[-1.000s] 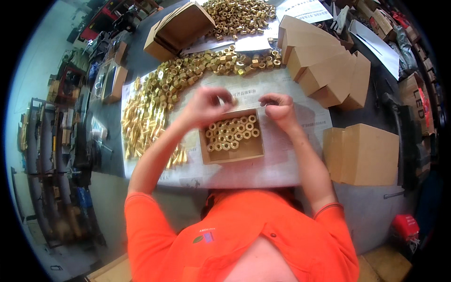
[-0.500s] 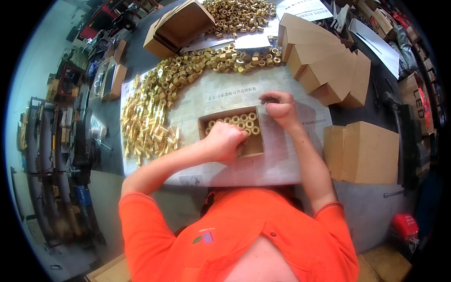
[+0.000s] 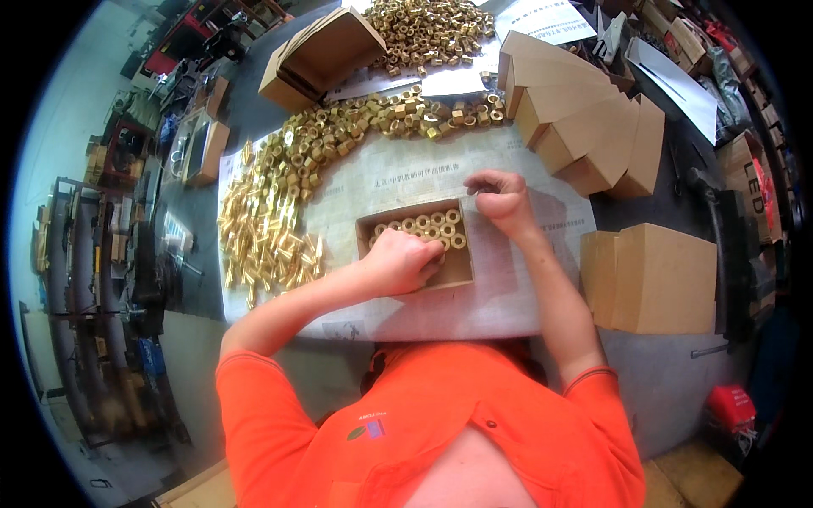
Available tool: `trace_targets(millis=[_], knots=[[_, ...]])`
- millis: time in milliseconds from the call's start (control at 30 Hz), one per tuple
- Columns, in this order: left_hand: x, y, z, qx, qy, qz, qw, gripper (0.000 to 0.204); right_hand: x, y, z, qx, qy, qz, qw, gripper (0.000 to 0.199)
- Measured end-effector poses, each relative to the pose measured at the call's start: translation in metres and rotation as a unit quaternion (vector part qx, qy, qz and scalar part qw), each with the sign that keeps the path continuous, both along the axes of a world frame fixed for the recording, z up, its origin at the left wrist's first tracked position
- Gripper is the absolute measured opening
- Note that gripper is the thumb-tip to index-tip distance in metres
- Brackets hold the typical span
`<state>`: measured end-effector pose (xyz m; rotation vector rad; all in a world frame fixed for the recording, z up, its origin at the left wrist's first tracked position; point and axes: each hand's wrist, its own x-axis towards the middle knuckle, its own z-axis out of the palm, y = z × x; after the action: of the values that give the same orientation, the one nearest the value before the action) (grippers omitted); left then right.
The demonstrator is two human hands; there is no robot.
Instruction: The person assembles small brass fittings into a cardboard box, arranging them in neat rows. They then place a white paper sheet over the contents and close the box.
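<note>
- Newspaper [image 3: 508, 292] covers the near middle of the dark table [image 3: 241, 102], reaching its near edge.
- Open cardboard box [image 3: 457, 275] lies on the newspaper, just in from the table's near edge, about midway along it.
- Boxed brass nuts [image 3: 423, 223] sit side by side in rows along the box's far wall, holes up; those toward its near left corner are hidden by the hand.
- Left hand [image 3: 400, 262] reaches in over the box's near left corner, back of the hand up. Fingers bent close together and pointing down, tips at the nuts; cannot tell whether they are clamped on one.
- Right hand [image 3: 506, 203] is just beyond the box's far right corner, over the newspaper. Fingers curled, thumb tip and forefinger tip apart, nothing seen between them; cannot tell whether the hand rests on the paper.
- Heap of slim, tapered brass fittings [image 3: 262, 237] spreads along the newspaper's left edge.
- Loose hex nuts [image 3: 326, 131] run in a curved band from that heap along the newspaper's far edge.
- Second pile of nuts [image 3: 428, 34] lies farther off, toward the table's far edge.
- Carton [image 3: 334, 55] stands tilted left of that pile, its open side showing.
- Fanned row of cartons [image 3: 584, 127] overlaps the newspaper's far right corner.
- Pair of cartons [image 3: 665, 275] stands by the table's near right corner.
</note>
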<state>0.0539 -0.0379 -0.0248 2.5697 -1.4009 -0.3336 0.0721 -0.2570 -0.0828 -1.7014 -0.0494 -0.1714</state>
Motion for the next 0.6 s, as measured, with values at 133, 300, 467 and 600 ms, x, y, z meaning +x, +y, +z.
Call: trace_targets(millis=[133, 300, 467, 600], knots=[[0.0, 0.003, -0.003, -0.021, -0.004, -0.01, 1.0, 0.016, 0.001, 0.0, 0.0, 0.004, 0.008, 0.004, 1.0, 0.025], [0.0, 0.003, -0.006, -0.014, 0.012, -0.005, 1.0, 0.017, 0.0, 0.0, 0.0, -0.003, 0.011, 0.005, 1.0, 0.025], [0.028, 0.001, 0.023, -0.069, 0.095, 0.091, 0.989, 0.019, -0.002, -0.001, 0.003, 0.0, 0.017, 0.001, 1.0, 0.025], [0.1, 0.002, 0.022, -0.117, -0.138, 0.145, 0.973, 0.013, -0.001, 0.002, 0.007, -0.027, 0.009, -0.003, 1.0, 0.025]])
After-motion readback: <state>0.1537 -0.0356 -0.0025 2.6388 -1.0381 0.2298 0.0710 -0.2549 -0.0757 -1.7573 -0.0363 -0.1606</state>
